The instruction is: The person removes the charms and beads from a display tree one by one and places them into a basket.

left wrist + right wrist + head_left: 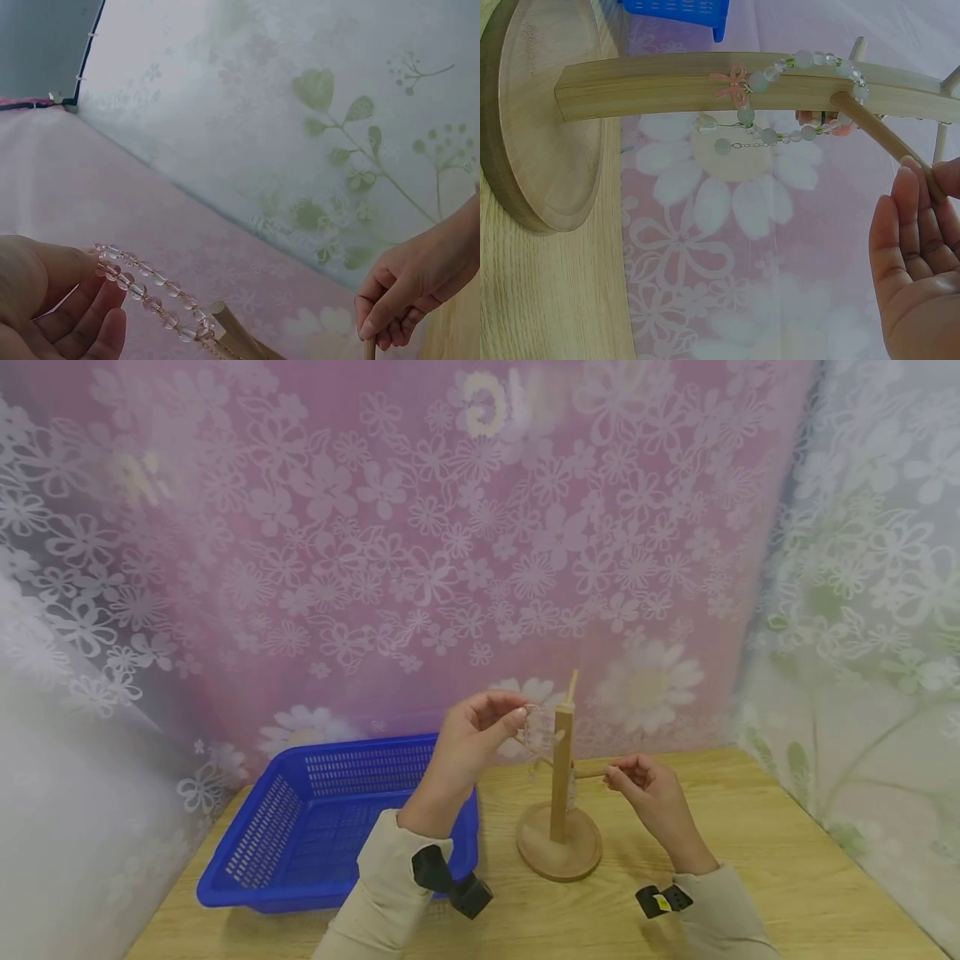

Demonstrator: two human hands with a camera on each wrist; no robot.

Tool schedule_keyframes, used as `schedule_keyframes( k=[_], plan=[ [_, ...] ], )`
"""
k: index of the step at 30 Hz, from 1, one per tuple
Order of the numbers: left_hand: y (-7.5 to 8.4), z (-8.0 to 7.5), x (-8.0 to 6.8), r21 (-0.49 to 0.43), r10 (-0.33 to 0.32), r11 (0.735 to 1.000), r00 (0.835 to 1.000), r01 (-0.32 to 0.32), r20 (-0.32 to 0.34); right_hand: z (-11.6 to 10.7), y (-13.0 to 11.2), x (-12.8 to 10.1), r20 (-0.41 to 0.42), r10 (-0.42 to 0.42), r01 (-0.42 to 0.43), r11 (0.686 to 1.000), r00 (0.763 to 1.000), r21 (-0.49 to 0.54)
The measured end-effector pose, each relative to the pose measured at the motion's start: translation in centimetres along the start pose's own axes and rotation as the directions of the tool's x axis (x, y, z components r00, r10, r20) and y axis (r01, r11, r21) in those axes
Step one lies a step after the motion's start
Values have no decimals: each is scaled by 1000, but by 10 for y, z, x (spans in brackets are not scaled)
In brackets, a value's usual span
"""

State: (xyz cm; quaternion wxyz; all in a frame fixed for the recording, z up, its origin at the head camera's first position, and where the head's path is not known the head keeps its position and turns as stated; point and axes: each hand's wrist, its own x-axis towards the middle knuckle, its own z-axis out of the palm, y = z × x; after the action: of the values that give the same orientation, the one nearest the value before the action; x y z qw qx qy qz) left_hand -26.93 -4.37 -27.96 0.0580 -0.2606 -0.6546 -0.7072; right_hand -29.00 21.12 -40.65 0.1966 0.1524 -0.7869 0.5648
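Bracelet (146, 295): one strand of clear, faintly pink round beads, pinched by the left hand (468, 735) between thumb and curled fingers. It is held up beside the top of the wooden stand (558, 793); its far end lies against a peg tip (225, 319). In the head view the beads show only as a pale blur at the post.

Right hand (648, 781): fingers curled, pinching the end of a side peg (885, 139).

A second bracelet (780, 101), pale green and clear beads with a small pink bow, hangs round the post where that peg joins it.

Stand base rests on the table (787, 860), just right of a blue basket (330, 827).

Hidden or cut off: left thumb tip, most of the stand in the left wrist view, right fingertips behind the peg. The bracelet's clasp cannot be made out.
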Motion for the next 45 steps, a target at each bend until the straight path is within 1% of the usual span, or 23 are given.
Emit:
schedule_keyframes(
  k=[5, 11, 17, 21, 26, 31, 35, 38, 42, 45],
  plan=[
    [-1, -9, -4, 19, -5, 1000, 999, 5, -33, 1, 2, 0, 3, 0, 0, 1000, 1000, 0],
    [-2, -25, -9, 28, -17, 999, 995, 20, -94, 1, 2, 2, 6, -6, 6, 1000, 1000, -20],
    [-9, -42, -12, 65, -37, 997, 990, 46, -139, 1, 0, 1, 4, -21, 21, 1000, 1000, -7],
    [-15, -57, -14, 114, -60, 990, 985, 79, -160, 1, -1, 0, 4, -25, 25, 1000, 1000, -4],
    [-26, -77, -17, 168, -110, 975, 974, 144, -199, 2, -1, 1, -3, -5, 5, 1000, 1000, -11],
    [-35, -96, -23, 220, -162, 952, 959, 214, -235, 3, -1, 2, -2, -25, 25, 1000, 1000, -12],
    [-44, -110, -25, 246, -178, 941, 956, 235, -232, 3, 0, 3, 0, -26, 26, 1000, 1000, -14],
    [-52, -121, -26, 253, -195, 933, 950, 256, -243, 2, 0, 2, 3, -11, 11, 1000, 1000, -20],
    [-63, -133, -25, 265, -236, 914, 933, 308, -273, 0, 1, 0, 4, 9, -9, 1000, 1000, -29],
    [-70, -140, -24, 268, -271, 898, 917, 350, -292, -1, 1, -2, -7, 9, -10, 999, 1000, -34]
  ],
)
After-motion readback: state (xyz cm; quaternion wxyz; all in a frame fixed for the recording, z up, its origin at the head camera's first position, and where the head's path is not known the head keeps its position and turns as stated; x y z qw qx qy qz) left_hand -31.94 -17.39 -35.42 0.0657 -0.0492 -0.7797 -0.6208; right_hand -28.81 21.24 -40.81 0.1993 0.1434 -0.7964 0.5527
